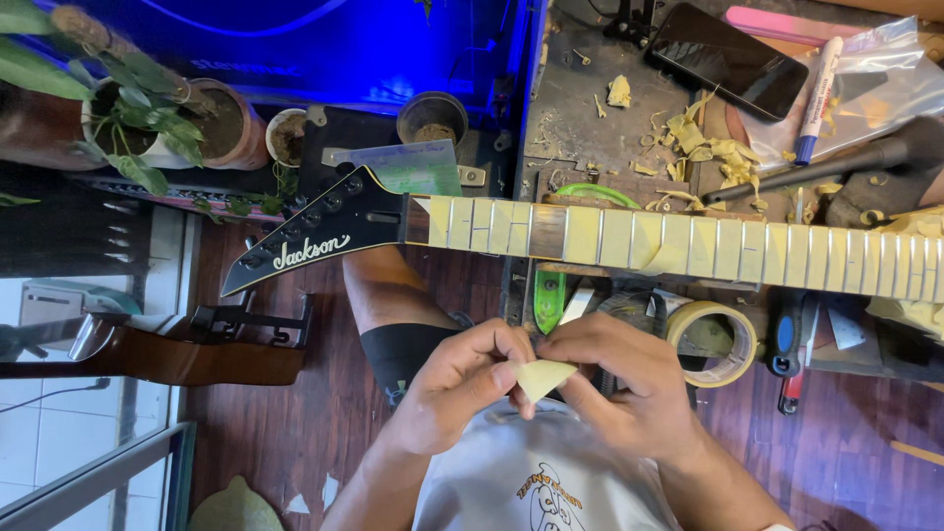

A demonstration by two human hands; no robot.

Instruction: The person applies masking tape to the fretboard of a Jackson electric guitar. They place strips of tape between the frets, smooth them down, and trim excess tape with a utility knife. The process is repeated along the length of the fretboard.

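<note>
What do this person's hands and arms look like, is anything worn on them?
Both are bare: the left hand and right hand have no gloves, rings or watch that I can see. The forearms show no sleeves. A pale grey printed shirt covers the chest below.

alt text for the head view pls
Two bare hands, left hand and right hand, pinch a scrap of masking tape together. Above them a guitar neck with taped fretboard crosses a cluttered workbench, a tape roll nearby.
</note>
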